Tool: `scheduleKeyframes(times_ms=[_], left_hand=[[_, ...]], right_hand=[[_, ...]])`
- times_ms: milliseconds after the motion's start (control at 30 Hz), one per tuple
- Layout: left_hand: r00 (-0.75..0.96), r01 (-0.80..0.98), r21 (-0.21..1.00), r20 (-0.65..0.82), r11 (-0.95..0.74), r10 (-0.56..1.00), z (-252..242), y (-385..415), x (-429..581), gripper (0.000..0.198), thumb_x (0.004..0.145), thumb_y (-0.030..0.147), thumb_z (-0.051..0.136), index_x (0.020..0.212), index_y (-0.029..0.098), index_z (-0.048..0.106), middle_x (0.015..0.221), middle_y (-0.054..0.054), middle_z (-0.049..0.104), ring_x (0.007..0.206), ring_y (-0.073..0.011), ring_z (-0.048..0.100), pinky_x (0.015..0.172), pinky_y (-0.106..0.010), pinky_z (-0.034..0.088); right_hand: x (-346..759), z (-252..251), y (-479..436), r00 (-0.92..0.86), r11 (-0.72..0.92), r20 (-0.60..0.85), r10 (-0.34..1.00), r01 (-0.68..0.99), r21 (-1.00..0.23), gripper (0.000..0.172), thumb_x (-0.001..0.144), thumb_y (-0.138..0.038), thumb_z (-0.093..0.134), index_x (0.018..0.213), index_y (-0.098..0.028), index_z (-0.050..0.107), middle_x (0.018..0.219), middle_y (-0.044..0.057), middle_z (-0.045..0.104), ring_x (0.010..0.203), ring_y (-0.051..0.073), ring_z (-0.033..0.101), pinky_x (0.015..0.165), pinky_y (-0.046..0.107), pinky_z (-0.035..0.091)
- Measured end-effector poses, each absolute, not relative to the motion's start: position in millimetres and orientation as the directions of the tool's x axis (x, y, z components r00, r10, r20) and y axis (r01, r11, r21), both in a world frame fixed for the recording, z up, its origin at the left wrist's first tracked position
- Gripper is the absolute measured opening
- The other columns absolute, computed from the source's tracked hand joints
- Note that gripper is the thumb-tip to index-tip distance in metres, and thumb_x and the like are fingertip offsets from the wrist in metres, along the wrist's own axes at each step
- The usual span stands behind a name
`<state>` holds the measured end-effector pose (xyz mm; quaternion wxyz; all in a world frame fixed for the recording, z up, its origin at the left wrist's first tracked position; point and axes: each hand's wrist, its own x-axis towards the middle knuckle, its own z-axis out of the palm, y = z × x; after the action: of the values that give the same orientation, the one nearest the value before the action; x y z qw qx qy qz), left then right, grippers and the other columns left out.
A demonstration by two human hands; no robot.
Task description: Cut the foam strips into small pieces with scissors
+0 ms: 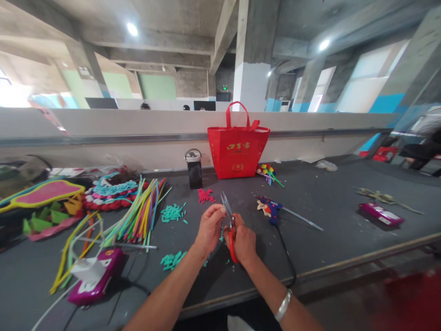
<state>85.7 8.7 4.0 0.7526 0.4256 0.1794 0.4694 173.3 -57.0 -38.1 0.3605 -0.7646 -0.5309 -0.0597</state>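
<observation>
My right hand (pixel 243 240) is closed round the orange handles of a pair of scissors (pixel 232 230), whose blades point up and away from me. Close beside the blades, my left hand (pixel 211 226) has thumb and fingertips pinched together; whatever is between them is too small to make out. Left of my hands lie two piles of short teal cut pieces, a far pile (pixel 172 213) and a near pile (pixel 172 260). A small heap of short pinkish-red pieces (pixel 206 196) sits farther back. A few teal bits lie under my hands, partly hidden.
A blue glue gun (pixel 273 210) with a cable lies to the right. At the back stand a red bag (pixel 237 151) and a dark lidded container (pixel 195 172). Coloured pipe-cleaner-like sticks (pixel 144 211) and a purple power strip (pixel 98 278) are left; another purple box (pixel 381 214) is far right.
</observation>
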Motion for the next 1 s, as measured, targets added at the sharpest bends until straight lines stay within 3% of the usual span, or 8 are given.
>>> scheduleKeyframes(times_ms=[400, 567, 633, 700, 800, 900, 1000], left_hand=[[0.484, -0.543, 0.821, 0.13, 0.179, 0.866, 7.5, 8.2, 85.7, 0.013, 0.066, 0.026, 0.073, 0.071, 0.017, 0.065, 0.066, 0.001, 0.058, 0.063, -0.0097, 0.052, 0.066, -0.022, 0.04], [0.379, -0.51, 0.859, 0.185, 0.038, 0.907, 15.6, 22.4, 77.7, 0.014, 0.065, 0.028, 0.07, 0.063, 0.016, 0.062, 0.063, 0.001, 0.055, 0.064, -0.0115, 0.051, 0.068, -0.023, 0.041], [0.326, -0.397, 0.918, 0.146, -0.005, 0.934, 20.9, 36.4, 67.3, 0.015, 0.062, 0.029, 0.07, 0.062, 0.016, 0.063, 0.063, 0.0, 0.056, 0.062, -0.0115, 0.051, 0.065, -0.024, 0.041], [0.324, -0.177, 0.984, 0.059, 0.0, 0.944, 25.3, 54.5, 51.8, 0.018, 0.059, 0.032, 0.069, 0.061, 0.015, 0.064, 0.058, 0.0, 0.055, 0.057, -0.0118, 0.05, 0.059, -0.024, 0.038], [0.291, -0.026, 0.999, 0.026, -0.019, 0.956, 27.4, 84.4, 22.0, 0.014, 0.053, 0.026, 0.07, 0.057, 0.014, 0.066, 0.053, 0.0, 0.056, 0.053, -0.0115, 0.047, 0.056, -0.024, 0.034], [0.226, 0.413, 0.9, 0.043, -0.136, 0.973, 23.0, 110.3, -7.7, 0.011, 0.053, 0.026, 0.068, 0.053, 0.015, 0.064, 0.045, 0.002, 0.051, 0.049, -0.0119, 0.043, 0.053, -0.025, 0.029], [0.263, 0.652, 0.723, 0.068, -0.229, 0.963, 14.3, 126.8, -29.3, 0.007, 0.055, 0.024, 0.064, 0.054, 0.017, 0.065, 0.045, 0.002, 0.051, 0.05, -0.0142, 0.046, 0.053, -0.026, 0.028]], right_hand=[[178.8, -45.3, -55.0, 0.41, -0.173, 0.486, 0.772, 0.871, -0.459, 0.025, 0.086, -0.029, 0.043, 0.105, -0.019, 0.054, 0.066, 0.0, 0.064, 0.059, 0.016, 0.061, 0.052, 0.022, 0.028], [180.6, -45.6, -55.3, 0.445, -0.191, 0.501, 0.743, 0.857, -0.478, 0.025, 0.086, -0.031, 0.041, 0.101, -0.018, 0.056, 0.061, 0.0, 0.063, 0.052, 0.015, 0.059, 0.05, 0.022, 0.027], [182.2, -44.5, -56.1, 0.481, -0.197, 0.503, 0.718, 0.834, -0.516, 0.026, 0.088, -0.033, 0.038, 0.098, -0.018, 0.057, 0.06, 0.0, 0.062, 0.051, 0.015, 0.058, 0.05, 0.022, 0.028], [184.6, -43.7, -56.8, 0.523, -0.198, 0.495, 0.694, 0.8, -0.567, 0.027, 0.089, -0.034, 0.036, 0.094, -0.019, 0.057, 0.06, 0.0, 0.062, 0.052, 0.015, 0.058, 0.05, 0.022, 0.029], [188.1, -42.9, -57.3, 0.561, -0.183, 0.479, 0.675, 0.757, -0.628, 0.026, 0.088, -0.034, 0.036, 0.093, -0.019, 0.056, 0.065, 0.001, 0.063, 0.057, 0.016, 0.059, 0.052, 0.022, 0.031], [189.2, -42.3, -57.2, 0.568, -0.172, 0.467, 0.677, 0.739, -0.651, 0.026, 0.088, -0.034, 0.036, 0.092, -0.019, 0.056, 0.067, 0.002, 0.063, 0.06, 0.016, 0.06, 0.054, 0.022, 0.033], [188.3, -41.8, -57.0, 0.568, -0.169, 0.462, 0.682, 0.736, -0.656, 0.025, 0.087, -0.034, 0.037, 0.093, -0.019, 0.056, 0.067, 0.001, 0.063, 0.059, 0.016, 0.06, 0.055, 0.022, 0.035]])
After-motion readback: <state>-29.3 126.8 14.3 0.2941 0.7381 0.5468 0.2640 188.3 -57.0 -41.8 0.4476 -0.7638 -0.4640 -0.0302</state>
